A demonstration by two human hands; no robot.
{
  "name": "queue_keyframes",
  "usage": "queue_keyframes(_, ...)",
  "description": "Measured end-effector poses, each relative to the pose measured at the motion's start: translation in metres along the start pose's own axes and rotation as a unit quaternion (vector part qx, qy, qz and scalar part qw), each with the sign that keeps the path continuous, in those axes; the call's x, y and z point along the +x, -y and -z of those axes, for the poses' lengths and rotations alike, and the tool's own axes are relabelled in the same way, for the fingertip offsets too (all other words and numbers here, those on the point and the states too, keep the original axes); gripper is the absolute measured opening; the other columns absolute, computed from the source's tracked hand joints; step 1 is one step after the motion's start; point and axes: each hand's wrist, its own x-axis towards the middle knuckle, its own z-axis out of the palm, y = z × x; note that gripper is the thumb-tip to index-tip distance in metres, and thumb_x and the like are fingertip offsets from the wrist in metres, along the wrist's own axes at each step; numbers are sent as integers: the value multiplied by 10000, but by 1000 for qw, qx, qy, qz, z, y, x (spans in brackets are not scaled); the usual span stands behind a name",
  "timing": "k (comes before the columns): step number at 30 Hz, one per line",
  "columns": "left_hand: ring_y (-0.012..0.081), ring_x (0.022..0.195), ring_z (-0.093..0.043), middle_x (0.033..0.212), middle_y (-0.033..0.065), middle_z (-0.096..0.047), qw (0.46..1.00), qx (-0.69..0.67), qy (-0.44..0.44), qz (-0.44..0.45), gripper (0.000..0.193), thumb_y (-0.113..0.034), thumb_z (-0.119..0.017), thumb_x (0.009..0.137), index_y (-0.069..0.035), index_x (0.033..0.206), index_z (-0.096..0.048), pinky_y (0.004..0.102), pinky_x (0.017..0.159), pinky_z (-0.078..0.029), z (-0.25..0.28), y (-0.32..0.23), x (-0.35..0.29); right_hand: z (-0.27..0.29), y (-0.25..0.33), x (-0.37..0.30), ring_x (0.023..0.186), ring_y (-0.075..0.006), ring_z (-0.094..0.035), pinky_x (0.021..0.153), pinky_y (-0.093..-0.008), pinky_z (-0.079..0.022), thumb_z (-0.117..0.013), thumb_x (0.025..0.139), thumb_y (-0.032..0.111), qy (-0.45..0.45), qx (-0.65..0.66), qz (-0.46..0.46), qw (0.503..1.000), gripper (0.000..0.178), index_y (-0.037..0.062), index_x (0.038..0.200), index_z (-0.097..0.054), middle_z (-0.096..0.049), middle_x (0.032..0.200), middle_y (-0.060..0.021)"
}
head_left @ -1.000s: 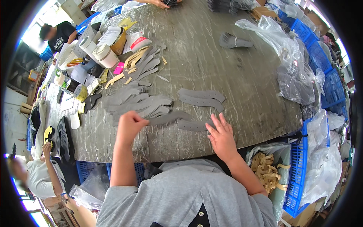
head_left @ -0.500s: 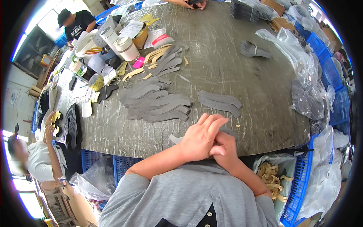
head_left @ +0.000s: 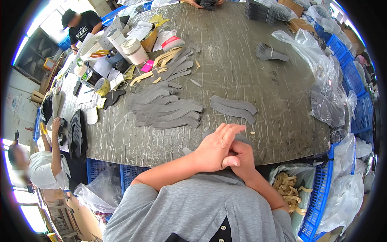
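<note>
Near the table's front edge, my left hand point(head_left: 214, 148) crosses over my right hand point(head_left: 244, 159). Its fingers point right, pressed close together, with the thumb lower down. A grey curved strip point(head_left: 242, 139) shows in part beyond my hands and seems gripped between them; most of it is hidden. The right fingers are curled and partly covered by the left hand. Just ahead lie two grey curved strips point(head_left: 233, 109) with small holes. To their left spreads a pile of similar grey strips point(head_left: 169, 113), with more grey and tan strips point(head_left: 173, 62) behind it.
A banded grey bundle point(head_left: 272, 53) lies at the right. Containers, a white jar point(head_left: 135, 51) and papers crowd the back left. Plastic bags point(head_left: 322, 80) and blue crates point(head_left: 352, 80) line the right side. A bin of tan strips point(head_left: 287, 189) stands below the edge. Other people work nearby.
My hands have shifted slightly, and a bit more grey shows behind my left fingers. At the far edge, another person's hands have moved a dark stack. The person at left has lowered their hands.
</note>
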Motion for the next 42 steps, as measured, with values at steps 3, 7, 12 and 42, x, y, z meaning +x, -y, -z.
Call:
queue_keyframes(3, 348, 976, -546, 1205, 185, -524, 1000, 6, -2, 14, 1134, -920, -311, 701, -6, 1369, -378, 440, 792, -506, -3, 1, -1, -1, 3, 0, 694, -120, -599, 618, -266, -472, -765, 829, 245, -12, -19, -4, 1000, 283, -14, 877, -660, -655, 789, -56)
queue_keyframes(7, 317, 999, -549, 1239, 171, -515, 999, -26, 10, 20, 1126, -919, -306, 720, -6, 1375, -375, 435, 800, -508, -4, -1, 0, 0, 6, -2, 704, -98, -590, 622, -261, -471, -712, 886, 204, -15, -27, 15, 999, 217, -6, 862, -660, -645, 784, -32)
queue_keyframes(12, 197, 1068, -546, 1245, 117, -547, 921, -366, -35, 130, 876, -745, -394, 888, 3, 1342, -431, 348, 819, -519, -9, 2, -3, -5, -10, -3, 767, -93, -582, 697, -250, -478, -585, 940, 83, -8, 177, -50, 983, 88, 17, 903, -629, -624, 821, -6)
queue_keyframes(42, 53, 612, -548, 677, 3, -640, 924, -79, -46, 372, 101, -77, -743, 816, 19, 839, -721, 218, 558, -436, 47, 19, -27, 76, -27, -36, 753, -36, -513, 675, -184, -425, -778, 824, 124, -45, 231, -119, 965, 342, 64, 1059, -537, -548, 952, -5)
